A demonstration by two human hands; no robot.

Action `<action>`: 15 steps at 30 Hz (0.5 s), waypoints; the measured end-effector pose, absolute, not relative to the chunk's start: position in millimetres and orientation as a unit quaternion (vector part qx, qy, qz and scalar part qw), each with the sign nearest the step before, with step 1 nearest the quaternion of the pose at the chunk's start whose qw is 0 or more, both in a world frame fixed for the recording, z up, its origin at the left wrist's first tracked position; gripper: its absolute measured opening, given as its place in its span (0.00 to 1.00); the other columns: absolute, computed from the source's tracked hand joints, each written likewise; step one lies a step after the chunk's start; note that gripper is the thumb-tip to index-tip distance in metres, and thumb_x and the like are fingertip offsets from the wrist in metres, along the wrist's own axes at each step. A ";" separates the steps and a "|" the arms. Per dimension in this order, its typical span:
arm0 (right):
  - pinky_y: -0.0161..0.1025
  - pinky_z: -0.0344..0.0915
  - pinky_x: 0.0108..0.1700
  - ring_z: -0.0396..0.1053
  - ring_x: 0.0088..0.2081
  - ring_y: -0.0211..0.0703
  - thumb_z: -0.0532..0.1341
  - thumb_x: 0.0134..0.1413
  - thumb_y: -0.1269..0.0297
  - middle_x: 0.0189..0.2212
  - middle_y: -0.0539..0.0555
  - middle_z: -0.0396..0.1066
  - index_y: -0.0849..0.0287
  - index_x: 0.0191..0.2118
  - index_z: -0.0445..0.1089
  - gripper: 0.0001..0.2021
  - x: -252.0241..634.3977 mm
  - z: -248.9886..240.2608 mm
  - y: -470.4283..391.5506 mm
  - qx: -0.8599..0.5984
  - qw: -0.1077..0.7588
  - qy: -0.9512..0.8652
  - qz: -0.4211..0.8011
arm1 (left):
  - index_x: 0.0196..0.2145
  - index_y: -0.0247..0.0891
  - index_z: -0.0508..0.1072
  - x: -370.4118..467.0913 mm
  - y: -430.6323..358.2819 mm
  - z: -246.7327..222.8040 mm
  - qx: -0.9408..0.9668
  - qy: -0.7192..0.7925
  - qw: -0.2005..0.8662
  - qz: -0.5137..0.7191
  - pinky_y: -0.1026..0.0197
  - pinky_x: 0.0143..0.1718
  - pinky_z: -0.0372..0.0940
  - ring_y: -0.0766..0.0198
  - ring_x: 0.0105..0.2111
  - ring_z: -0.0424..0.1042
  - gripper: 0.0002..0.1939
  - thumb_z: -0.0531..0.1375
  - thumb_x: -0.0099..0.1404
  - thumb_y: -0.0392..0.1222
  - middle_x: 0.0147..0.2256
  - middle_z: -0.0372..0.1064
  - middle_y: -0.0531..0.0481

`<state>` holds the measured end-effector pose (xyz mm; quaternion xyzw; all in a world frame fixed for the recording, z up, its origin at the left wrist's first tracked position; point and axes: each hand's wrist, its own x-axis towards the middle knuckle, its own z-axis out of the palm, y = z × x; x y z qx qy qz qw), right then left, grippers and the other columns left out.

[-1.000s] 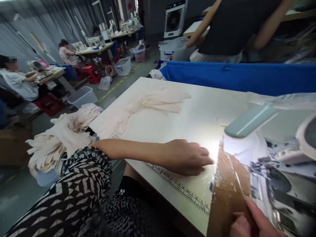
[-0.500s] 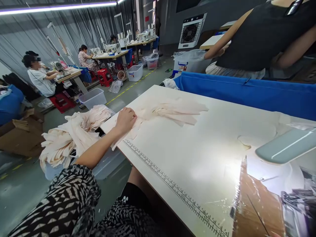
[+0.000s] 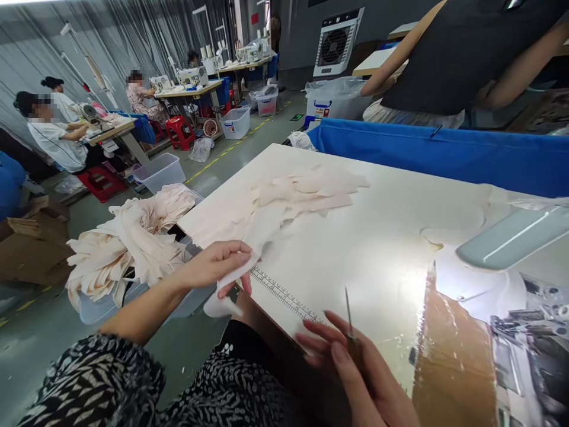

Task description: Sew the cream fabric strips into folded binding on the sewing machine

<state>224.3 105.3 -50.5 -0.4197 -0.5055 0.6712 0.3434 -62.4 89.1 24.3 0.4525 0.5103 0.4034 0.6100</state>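
Pale pink fabric pieces [image 3: 306, 190] lie spread over the far left part of the white table [image 3: 355, 237]. One strip [image 3: 255, 243] runs from them to the table's near edge, where my left hand [image 3: 231, 264] pinches it; its loose end hangs below the fingers. My right hand [image 3: 351, 362] is low in the view, near the ruler marks on the table edge. It holds a thin pointed metal tool [image 3: 348, 311] with a dark handle against the palm, tip up, with several fingers extended.
A bin heaped with pale fabric [image 3: 137, 237] stands left of the table. A sewing machine [image 3: 524, 332] and its lamp-like grey arm [image 3: 511, 240] are at the right. Beyond lies a blue cloth trough [image 3: 427, 148]; a person in black sits behind it.
My left hand has moved right and nearer, lifting a strip's end off the table edge. My right hand has come into view with the pointed tool. The camera view has shifted slightly.
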 end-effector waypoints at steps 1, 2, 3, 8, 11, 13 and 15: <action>0.44 0.77 0.46 0.78 0.45 0.52 0.64 0.59 0.47 0.50 0.58 0.77 0.51 0.54 0.72 0.21 213.9 -46.9 107.8 -0.400 0.342 -0.478 0.703 | 0.43 0.36 0.66 -54.8 86.1 18.9 0.445 0.484 0.636 0.405 0.71 0.13 0.56 0.74 0.11 0.62 0.18 0.57 0.72 0.55 0.28 0.78 0.47; 0.46 0.76 0.48 0.77 0.47 0.52 0.64 0.60 0.46 0.52 0.59 0.76 0.50 0.54 0.71 0.22 204.5 -43.7 110.4 -0.385 0.344 -0.447 0.731 | 0.44 0.36 0.65 -46.4 83.8 12.8 0.437 0.453 0.663 0.405 0.71 0.13 0.56 0.73 0.12 0.63 0.17 0.56 0.73 0.55 0.28 0.78 0.47; 0.48 0.76 0.49 0.77 0.48 0.52 0.64 0.59 0.46 0.53 0.59 0.75 0.50 0.55 0.70 0.22 195.9 -40.9 112.9 -0.369 0.349 -0.415 0.755 | 0.45 0.36 0.65 -37.0 81.9 6.0 0.432 0.422 0.689 0.401 0.71 0.14 0.57 0.72 0.12 0.65 0.17 0.56 0.73 0.55 0.28 0.78 0.48; 0.45 0.76 0.43 0.78 0.44 0.51 0.70 0.51 0.47 0.43 0.56 0.79 0.51 0.50 0.69 0.24 168.1 -28.1 125.2 -0.371 0.372 -0.278 0.804 | 0.47 0.38 0.62 11.5 75.9 -27.0 0.464 0.291 0.768 0.332 0.65 0.23 0.67 0.66 0.20 0.73 0.22 0.52 0.73 0.61 0.27 0.75 0.50; 0.35 0.72 0.28 0.74 0.27 0.42 0.73 0.45 0.49 0.24 0.48 0.74 0.52 0.44 0.69 0.24 173.7 -26.8 126.6 -0.419 0.415 -0.251 0.768 | 0.39 0.39 0.67 20.6 82.9 -28.2 0.607 0.299 0.687 0.263 0.63 0.29 0.68 0.64 0.26 0.74 0.20 0.51 0.73 0.60 0.27 0.74 0.49; 0.30 0.65 0.21 0.66 0.20 0.36 0.73 0.45 0.50 0.17 0.43 0.65 0.52 0.42 0.70 0.21 189.1 -30.6 120.3 -0.434 0.434 -0.265 0.744 | 0.37 0.38 0.71 17.9 96.2 -16.8 0.729 0.310 0.578 0.193 0.63 0.32 0.67 0.64 0.29 0.73 0.16 0.55 0.73 0.54 0.29 0.75 0.48; 0.29 0.61 0.19 0.62 0.18 0.34 0.72 0.49 0.52 0.16 0.42 0.62 0.52 0.43 0.71 0.18 208.1 -37.1 110.4 -0.442 0.428 -0.299 0.730 | 0.41 0.38 0.75 14.1 111.6 1.2 0.786 0.351 0.482 0.162 0.64 0.35 0.67 0.65 0.32 0.74 0.12 0.57 0.73 0.48 0.34 0.76 0.48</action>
